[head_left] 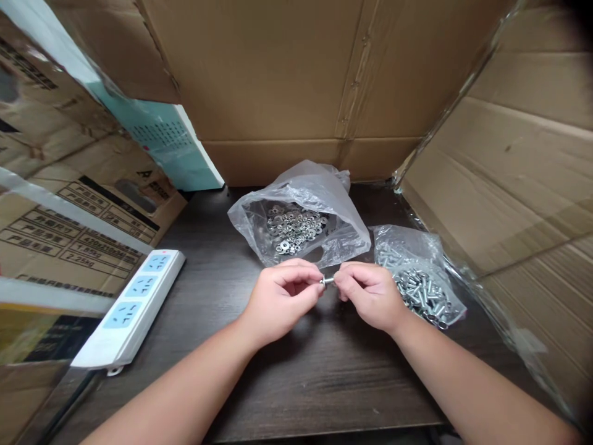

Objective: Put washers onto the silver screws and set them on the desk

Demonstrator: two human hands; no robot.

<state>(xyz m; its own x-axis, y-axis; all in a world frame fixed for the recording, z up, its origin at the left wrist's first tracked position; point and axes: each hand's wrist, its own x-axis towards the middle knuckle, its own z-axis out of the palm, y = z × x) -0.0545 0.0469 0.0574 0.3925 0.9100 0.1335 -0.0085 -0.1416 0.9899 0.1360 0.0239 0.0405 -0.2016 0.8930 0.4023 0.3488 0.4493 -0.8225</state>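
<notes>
Close together over the middle of the table are my left hand (pixel 285 298) and my right hand (pixel 369 292), both closed in a pinch. A small silver bolt (pixel 329 281) spans the gap between the fingertips. My right thumb and fingers grip one end of it. At the other end, my left fingertips pinch a small washer, mostly hidden by them. Behind my hands, an open clear plastic bag (pixel 315 185) holds a pile of silver washers (pixel 296 227). By my right wrist lies a second clear bag (pixel 410 241) with many silver bolts (pixel 424 295) in it.
A white power strip (pixel 155 309) lies on the dark wooden table (pixel 296 395) at the left, its cable running to the front. Cardboard walls (pixel 278 68) stand at the back and both sides. A pale green box (pixel 180 151) leans in the back left corner.
</notes>
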